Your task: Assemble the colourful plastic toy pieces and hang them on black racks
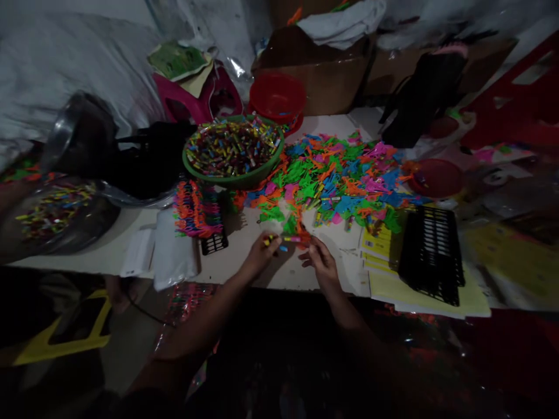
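My left hand (257,256) is closed around several small bright tubes, one with a blue end (283,248) showing. Another tube, pink and yellow (292,238), bridges the space between my hands and meets an orange plastic piece (303,240). That orange piece is pinched in the fingers of my right hand (324,265); its exact shape is too dark and blurred to make out. Just beyond my hands spreads a heap of green, orange, blue and pink plastic pieces (345,169), with some tubes lying along its near edge.
A green basin (262,171) heaped with tubes stands behind left. Orange and pink pieces (196,209) sit in rows on a black rack (215,243). Black racks (430,256) lie on yellow cards (379,282) at right. A person's arm (17,195) is at far left.
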A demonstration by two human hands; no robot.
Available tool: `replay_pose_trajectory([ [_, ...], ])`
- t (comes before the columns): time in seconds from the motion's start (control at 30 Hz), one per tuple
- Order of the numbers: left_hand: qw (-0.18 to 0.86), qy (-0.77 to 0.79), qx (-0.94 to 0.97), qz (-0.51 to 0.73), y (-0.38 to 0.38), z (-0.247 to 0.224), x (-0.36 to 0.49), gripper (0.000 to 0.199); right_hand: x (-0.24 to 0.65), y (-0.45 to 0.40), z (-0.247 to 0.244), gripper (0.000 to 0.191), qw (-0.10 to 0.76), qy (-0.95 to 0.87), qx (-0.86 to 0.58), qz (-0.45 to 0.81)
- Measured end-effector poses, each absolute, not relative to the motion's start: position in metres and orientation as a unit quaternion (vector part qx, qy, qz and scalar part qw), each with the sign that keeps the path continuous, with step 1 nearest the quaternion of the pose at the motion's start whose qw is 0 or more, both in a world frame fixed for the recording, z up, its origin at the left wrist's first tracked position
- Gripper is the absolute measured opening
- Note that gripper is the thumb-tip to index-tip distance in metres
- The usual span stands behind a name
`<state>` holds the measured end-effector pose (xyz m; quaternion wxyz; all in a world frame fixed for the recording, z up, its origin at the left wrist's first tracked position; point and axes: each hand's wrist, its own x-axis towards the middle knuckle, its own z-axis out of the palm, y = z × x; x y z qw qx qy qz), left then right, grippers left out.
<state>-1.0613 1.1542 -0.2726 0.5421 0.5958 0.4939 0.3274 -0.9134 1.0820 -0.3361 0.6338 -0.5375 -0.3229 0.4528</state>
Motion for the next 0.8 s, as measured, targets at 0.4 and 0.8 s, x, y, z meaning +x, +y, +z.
replay_pose_trajectory([
  [0.4,0.734,0.426,0.300,0.435,1.119,-0.297,-1.046,0.034,-0.946,1.080,-0.333,0.035,0.665,-0.287,-0.560,0.403],
  [0.8,0.759,0.432,0.321,0.367,1.123,-0.294,-1.066,0.043,-0.918,1.089,-0.331,0.033,0.657,-0.311,-0.574,0.378],
])
